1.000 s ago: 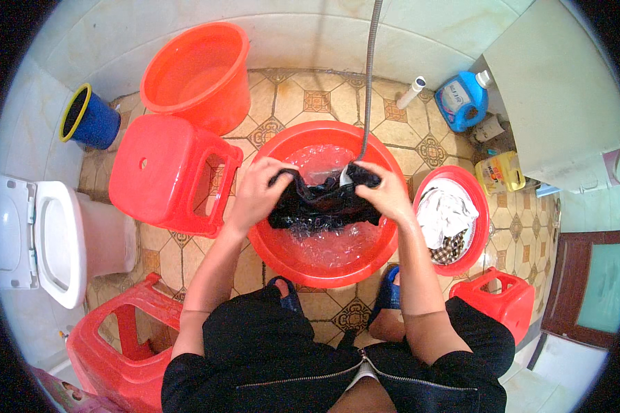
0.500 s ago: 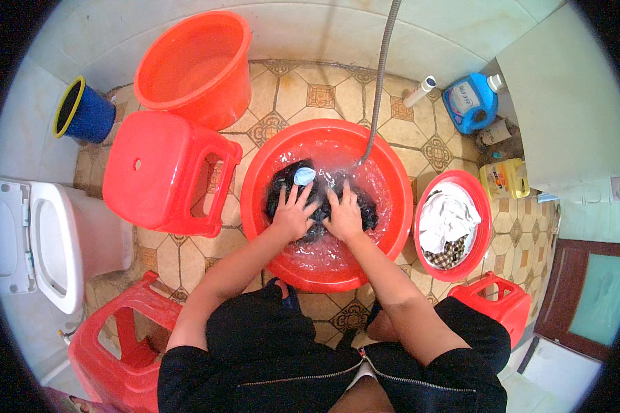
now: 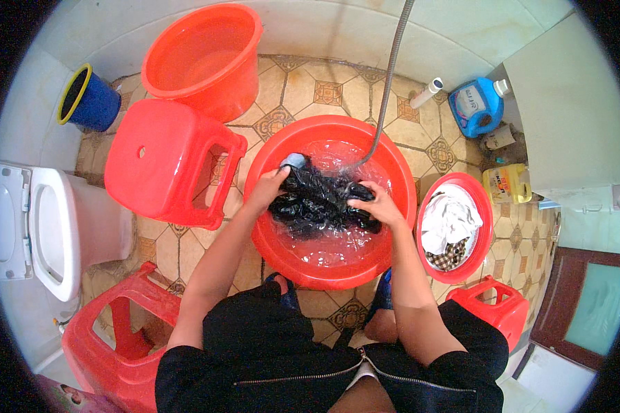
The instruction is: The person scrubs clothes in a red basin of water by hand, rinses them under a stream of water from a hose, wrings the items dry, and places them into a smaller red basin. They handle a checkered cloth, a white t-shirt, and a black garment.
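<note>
A red basin (image 3: 331, 275) of water stands in front of me, and a soaked black garment (image 3: 324, 206) is bunched at the water's surface. My left hand (image 3: 269, 187) grips the garment's upper left edge, beside a small light blue piece (image 3: 294, 161) whose kind I cannot make out. At the garment's right end, the fingers of my right hand (image 3: 380, 208) are closed on the wet fabric. A grey flexible hose (image 3: 386, 89) hangs down into the basin's far right part, with water stirred around its lower end.
On the right, a smaller red basin (image 3: 488, 237) holds white and checked cloth (image 3: 450, 221). Blue (image 3: 477, 107) and yellow (image 3: 506, 182) jugs stand beyond it. Leftward are a red stool (image 3: 151, 162), large red tub (image 3: 244, 89), blue bin (image 3: 93, 103) and toilet (image 3: 55, 234).
My hands were spread, pressing the garment down; they have moved apart to its two sides and closed on it. The garment now sits higher and wider, and the blue piece has shifted left.
</note>
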The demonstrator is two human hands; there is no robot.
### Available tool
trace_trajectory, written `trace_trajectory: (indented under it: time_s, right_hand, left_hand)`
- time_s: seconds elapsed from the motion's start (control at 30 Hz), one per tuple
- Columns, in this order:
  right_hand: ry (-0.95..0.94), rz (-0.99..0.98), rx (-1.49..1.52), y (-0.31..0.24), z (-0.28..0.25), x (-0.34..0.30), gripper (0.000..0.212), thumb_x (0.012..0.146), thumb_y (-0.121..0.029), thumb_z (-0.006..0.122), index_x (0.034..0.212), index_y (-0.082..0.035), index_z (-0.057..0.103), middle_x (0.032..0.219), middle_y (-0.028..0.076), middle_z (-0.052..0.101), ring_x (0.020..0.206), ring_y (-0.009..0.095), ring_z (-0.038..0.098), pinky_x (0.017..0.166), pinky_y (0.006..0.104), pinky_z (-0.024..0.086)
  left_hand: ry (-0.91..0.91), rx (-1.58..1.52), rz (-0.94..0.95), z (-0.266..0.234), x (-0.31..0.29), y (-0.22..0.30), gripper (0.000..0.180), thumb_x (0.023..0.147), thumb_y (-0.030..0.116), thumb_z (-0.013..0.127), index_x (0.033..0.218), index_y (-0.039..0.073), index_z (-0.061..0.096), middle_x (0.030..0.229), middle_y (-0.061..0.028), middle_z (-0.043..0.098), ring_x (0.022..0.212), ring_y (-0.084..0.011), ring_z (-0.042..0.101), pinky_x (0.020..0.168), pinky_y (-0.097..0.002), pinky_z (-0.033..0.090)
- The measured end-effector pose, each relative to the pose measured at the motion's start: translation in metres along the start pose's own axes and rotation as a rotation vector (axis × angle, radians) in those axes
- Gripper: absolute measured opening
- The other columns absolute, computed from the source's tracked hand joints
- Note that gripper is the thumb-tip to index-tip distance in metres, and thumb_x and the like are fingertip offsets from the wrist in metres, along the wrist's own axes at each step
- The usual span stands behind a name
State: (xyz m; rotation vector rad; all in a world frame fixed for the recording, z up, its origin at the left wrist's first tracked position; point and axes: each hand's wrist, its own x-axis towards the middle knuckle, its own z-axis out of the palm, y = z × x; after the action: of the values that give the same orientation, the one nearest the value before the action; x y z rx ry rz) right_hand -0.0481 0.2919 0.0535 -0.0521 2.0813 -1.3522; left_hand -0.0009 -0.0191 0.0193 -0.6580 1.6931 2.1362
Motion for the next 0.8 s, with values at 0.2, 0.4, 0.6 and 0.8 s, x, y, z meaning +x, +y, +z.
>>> trace_trajectory:
  time_s: [0.2, 0.4, 0.6, 0.8]
  right_hand:
    - [-0.232, -0.179, -0.369, 0.003, -0.043, -0.020, 0.097, 0.057, -0.023, 0.092, 0.139, -0.005, 0.045, 0.113, 0.008, 0.067, 0.096, 0.023, 0.065, 0.089, 0.0350, 0.049]
    - [-0.254, -0.065, -0.168, -0.052, -0.056, -0.039, 0.039, 0.070, -0.009, 0.083, 0.105, -0.004, 0.067, 0.090, 0.001, 0.068, 0.082, 0.011, 0.062, 0.080, 0.0284, 0.050]
    - [-0.257, -0.177, 0.019, -0.031, -0.031, -0.021, 0.034, 0.074, 0.006, 0.065, 0.107, -0.005, 0.061, 0.104, 0.002, 0.063, 0.098, 0.013, 0.059, 0.086, 0.0294, 0.049]
    - [0.012, -0.342, -0.474, 0.027, 0.055, 0.000, 0.042, 0.075, -0.005, 0.068, 0.114, -0.016, 0.058, 0.125, 0.013, 0.052, 0.117, 0.036, 0.048, 0.099, 0.0430, 0.045]
  left_hand:
    - [-0.051, -0.023, 0.101, 0.001, -0.028, 0.043, 0.032, 0.093, 0.032, 0.060, 0.096, 0.002, 0.068, 0.090, -0.0009, 0.069, 0.084, -0.0110, 0.063, 0.079, -0.0272, 0.049]
    - [-0.110, 0.186, 0.212, 0.026, -0.063, 0.091, 0.025, 0.080, 0.026, 0.078, 0.087, 0.003, 0.069, 0.080, -0.0011, 0.068, 0.075, -0.0096, 0.063, 0.069, -0.0246, 0.049]
    - [-0.262, 0.762, 0.523, 0.007, -0.044, 0.050, 0.068, 0.062, 0.030, 0.088, 0.119, 0.004, 0.060, 0.105, -0.0144, 0.067, 0.099, -0.0248, 0.064, 0.088, -0.0350, 0.050]
    - [-0.233, 1.303, 0.406, 0.047, -0.034, -0.021, 0.079, 0.074, 0.031, 0.078, 0.140, 0.007, 0.042, 0.132, -0.0239, 0.047, 0.121, -0.0398, 0.047, 0.103, -0.0439, 0.040]
